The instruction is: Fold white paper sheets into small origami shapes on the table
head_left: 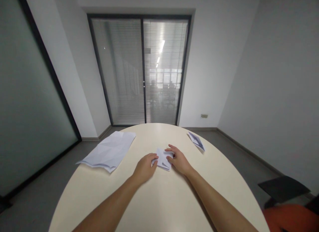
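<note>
A small folded white paper (162, 158) lies on the round cream table (159, 205), between my two hands. My left hand (146, 167) grips its left edge, with the thumb below and the fingers on top. Over the paper's right side is my right hand (179, 160), its fingers apart and curved, the thumb and a fingertip touching the sheet. Some of the folds are hidden under my fingers.
Several large creased white sheets (109, 150) lie at the table's left, one corner past the edge. Another folded paper (196, 141) rests near the right edge. A chair with a red seat (290, 217) stands at lower right.
</note>
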A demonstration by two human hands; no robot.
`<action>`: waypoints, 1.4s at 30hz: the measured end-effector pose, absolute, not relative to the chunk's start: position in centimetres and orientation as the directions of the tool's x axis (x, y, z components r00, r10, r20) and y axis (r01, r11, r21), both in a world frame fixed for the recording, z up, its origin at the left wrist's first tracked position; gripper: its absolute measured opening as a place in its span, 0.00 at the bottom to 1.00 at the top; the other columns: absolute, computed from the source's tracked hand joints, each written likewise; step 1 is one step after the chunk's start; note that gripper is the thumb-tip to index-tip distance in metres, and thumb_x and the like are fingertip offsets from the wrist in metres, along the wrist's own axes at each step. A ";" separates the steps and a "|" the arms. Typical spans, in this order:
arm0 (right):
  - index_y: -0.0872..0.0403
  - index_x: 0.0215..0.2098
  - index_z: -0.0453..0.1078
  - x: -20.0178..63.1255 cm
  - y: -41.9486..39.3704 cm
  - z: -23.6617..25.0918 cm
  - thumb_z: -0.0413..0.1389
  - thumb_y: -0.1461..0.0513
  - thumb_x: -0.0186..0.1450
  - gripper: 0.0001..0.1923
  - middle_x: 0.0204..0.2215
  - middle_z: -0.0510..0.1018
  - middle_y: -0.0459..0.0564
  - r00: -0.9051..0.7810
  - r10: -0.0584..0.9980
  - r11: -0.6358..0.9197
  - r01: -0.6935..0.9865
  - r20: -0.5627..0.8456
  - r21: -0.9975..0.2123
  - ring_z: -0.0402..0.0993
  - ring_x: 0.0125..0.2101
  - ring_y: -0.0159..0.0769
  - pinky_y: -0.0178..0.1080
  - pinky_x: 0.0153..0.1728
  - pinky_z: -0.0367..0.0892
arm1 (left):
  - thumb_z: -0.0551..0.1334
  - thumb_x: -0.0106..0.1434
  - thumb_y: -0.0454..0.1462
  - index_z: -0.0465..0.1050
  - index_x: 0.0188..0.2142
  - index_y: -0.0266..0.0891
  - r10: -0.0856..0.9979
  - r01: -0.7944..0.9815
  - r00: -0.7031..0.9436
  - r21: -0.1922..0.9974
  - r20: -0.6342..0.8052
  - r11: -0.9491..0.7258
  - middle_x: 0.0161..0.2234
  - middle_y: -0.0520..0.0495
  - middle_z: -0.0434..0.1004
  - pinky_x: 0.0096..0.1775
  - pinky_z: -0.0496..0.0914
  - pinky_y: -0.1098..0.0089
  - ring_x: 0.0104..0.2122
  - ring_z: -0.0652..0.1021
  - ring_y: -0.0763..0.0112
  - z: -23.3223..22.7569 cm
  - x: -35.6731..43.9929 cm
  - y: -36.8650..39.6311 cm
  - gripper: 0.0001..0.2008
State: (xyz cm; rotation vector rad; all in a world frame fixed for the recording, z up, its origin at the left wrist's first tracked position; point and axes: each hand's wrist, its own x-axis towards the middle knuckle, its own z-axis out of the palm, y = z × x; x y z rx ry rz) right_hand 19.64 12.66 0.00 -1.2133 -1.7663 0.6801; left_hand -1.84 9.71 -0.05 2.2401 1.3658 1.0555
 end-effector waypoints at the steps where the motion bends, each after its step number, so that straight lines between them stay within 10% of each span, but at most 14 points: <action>1: 0.53 0.46 0.76 19.6 12.5 0.1 0.57 0.67 0.58 0.17 0.61 0.67 0.58 -0.173 0.914 0.403 0.505 0.368 -0.763 0.72 0.53 0.43 0.48 0.54 0.67 | 0.57 0.65 0.35 0.78 0.48 0.40 0.853 0.658 0.300 0.554 0.427 -0.509 0.53 0.42 0.77 0.60 0.66 0.58 0.54 0.75 0.60 -0.1 -1.9 9.6 0.15; 18: 0.51 0.50 0.74 18.9 11.6 0.9 0.60 0.62 0.59 0.19 0.65 0.62 0.57 -0.224 0.911 0.410 0.439 0.345 -0.799 0.74 0.50 0.43 0.44 0.46 0.72 | 0.55 0.67 0.37 0.70 0.59 0.41 0.866 0.783 0.412 0.376 0.283 -0.495 0.63 0.41 0.65 0.62 0.58 0.49 0.64 0.65 0.54 0.5 -2.1 8.9 0.22; 28: 0.48 0.43 0.80 19.0 10.4 2.1 0.58 0.60 0.64 0.11 0.53 0.77 0.53 -0.483 0.751 0.660 0.560 0.451 -0.500 0.66 0.60 0.46 0.56 0.63 0.54 | 0.54 0.68 0.48 0.63 0.64 0.37 0.892 0.821 0.363 0.360 0.271 -0.444 0.67 0.35 0.56 0.64 0.50 0.46 0.68 0.55 0.50 -0.1 -2.4 8.5 0.29; 42: 0.43 0.52 0.76 19.0 9.9 2.4 0.53 0.60 0.68 0.16 0.54 0.78 0.48 -0.622 0.705 0.701 0.538 0.340 -0.469 0.71 0.56 0.42 0.47 0.58 0.65 | 0.55 0.68 0.42 0.72 0.57 0.41 0.878 0.818 0.363 0.345 0.313 -0.461 0.61 0.37 0.68 0.60 0.63 0.53 0.61 0.68 0.52 0.7 -2.8 9.0 0.21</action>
